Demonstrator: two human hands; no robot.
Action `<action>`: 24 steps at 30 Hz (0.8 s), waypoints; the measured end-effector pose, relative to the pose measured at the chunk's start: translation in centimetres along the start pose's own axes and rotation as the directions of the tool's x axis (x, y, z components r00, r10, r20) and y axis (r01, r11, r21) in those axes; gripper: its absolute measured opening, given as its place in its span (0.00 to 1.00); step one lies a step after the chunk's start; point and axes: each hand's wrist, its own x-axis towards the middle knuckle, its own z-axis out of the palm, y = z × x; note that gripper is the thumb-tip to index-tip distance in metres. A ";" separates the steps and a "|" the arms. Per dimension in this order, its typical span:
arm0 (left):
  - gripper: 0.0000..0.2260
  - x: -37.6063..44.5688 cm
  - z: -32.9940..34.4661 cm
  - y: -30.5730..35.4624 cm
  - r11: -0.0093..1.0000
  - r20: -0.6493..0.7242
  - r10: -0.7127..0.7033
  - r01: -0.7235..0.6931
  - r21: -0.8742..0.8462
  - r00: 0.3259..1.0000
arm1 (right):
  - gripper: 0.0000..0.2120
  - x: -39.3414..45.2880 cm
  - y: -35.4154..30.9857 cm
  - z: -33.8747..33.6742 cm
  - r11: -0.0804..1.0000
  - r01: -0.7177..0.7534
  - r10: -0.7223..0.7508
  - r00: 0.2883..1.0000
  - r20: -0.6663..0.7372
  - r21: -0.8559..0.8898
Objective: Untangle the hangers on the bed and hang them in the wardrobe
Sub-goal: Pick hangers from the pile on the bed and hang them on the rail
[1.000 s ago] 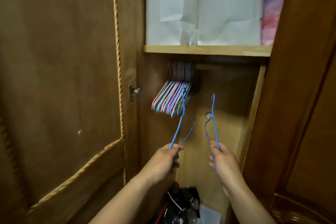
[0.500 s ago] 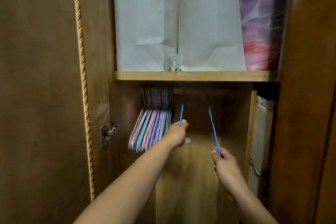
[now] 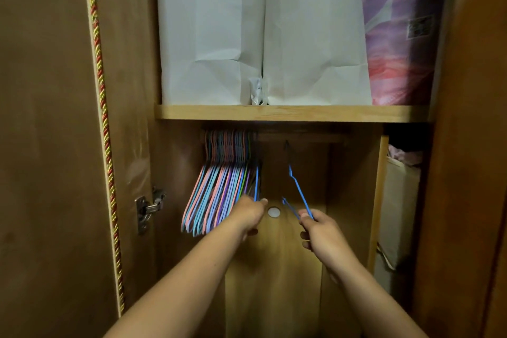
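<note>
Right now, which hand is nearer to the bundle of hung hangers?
Left. The left hand touches the bundle of hung hangers at its right edge; the right hand is apart, further right.

No text, number or brand can be read anywhere. The left white paper bag (image 3: 211, 30) carries a small gold printed mark at its top edge, and the right white paper bag (image 3: 315, 30) has a like one (both too blurred and cut off by the frame to make out). The purple package (image 3: 397, 35) beside them bears a dark square emblem, also illegible. Nothing else carries lettering.
</note>
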 end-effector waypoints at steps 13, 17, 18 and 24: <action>0.12 -4.4 -7.7 -2.2 0.841 -0.075 0.151 -0.088 0.534 0.986 | 0.18 7.8 -2.2 6.2 0.932 0.167 -0.168 0.985 0.026 -0.322; 0.08 -4.6 -9.8 -3.4 0.866 -0.105 0.137 -0.068 0.496 0.985 | 0.18 7.8 0.2 9.7 0.874 0.253 -0.209 0.967 0.149 -0.415; 0.08 -4.8 -10.2 -3.7 0.868 -0.114 0.130 -0.058 0.493 0.985 | 0.18 7.5 0.4 10.6 0.877 0.271 -0.222 0.961 0.166 -0.397; 0.06 -5.4 -11.5 -4.6 0.870 -0.147 0.103 -0.018 0.492 0.984 | 0.21 7.1 0.3 12.7 0.869 0.291 -0.242 0.955 0.170 -0.400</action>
